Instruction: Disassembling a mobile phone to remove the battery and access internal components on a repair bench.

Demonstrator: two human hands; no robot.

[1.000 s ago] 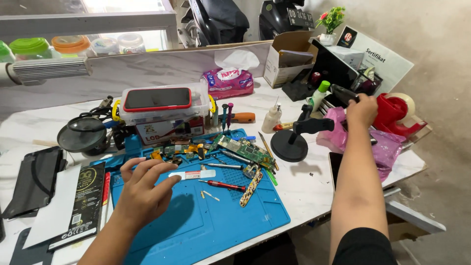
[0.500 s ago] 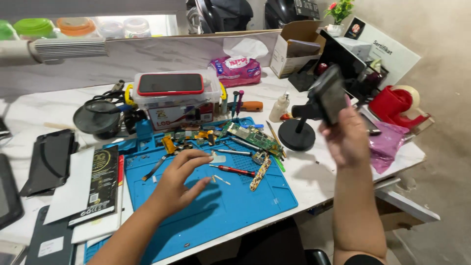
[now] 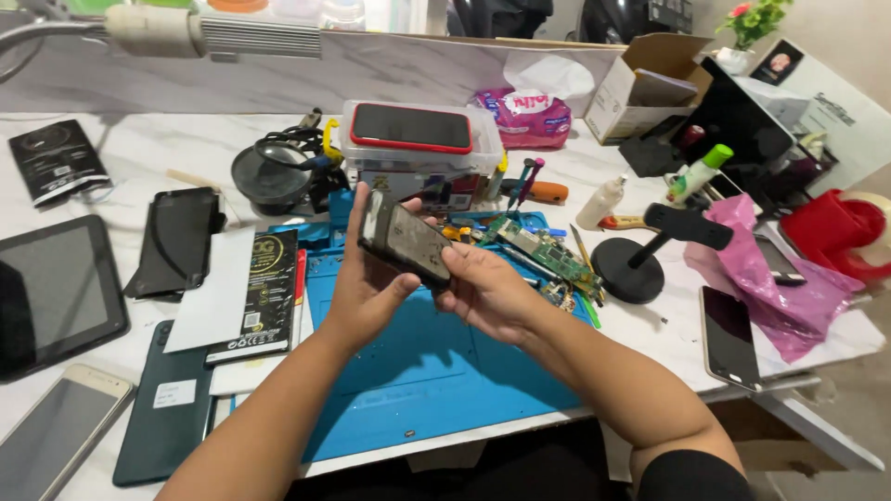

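Head view: dark phone body gripped between both hands, tilted, above the blue repair mat. Left hand wrapped round its near-left edge, fingers closed on it; right hand pinching the lower right end. Just right of the grip, green circuit board; behind, clear plastic box.

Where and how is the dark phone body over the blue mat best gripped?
By its long edges, from the sides. The phone body is thin and flat, tilted above the blue mat; the left hand cups one end, the right hand pinches the lower edge, leaving the face clear.
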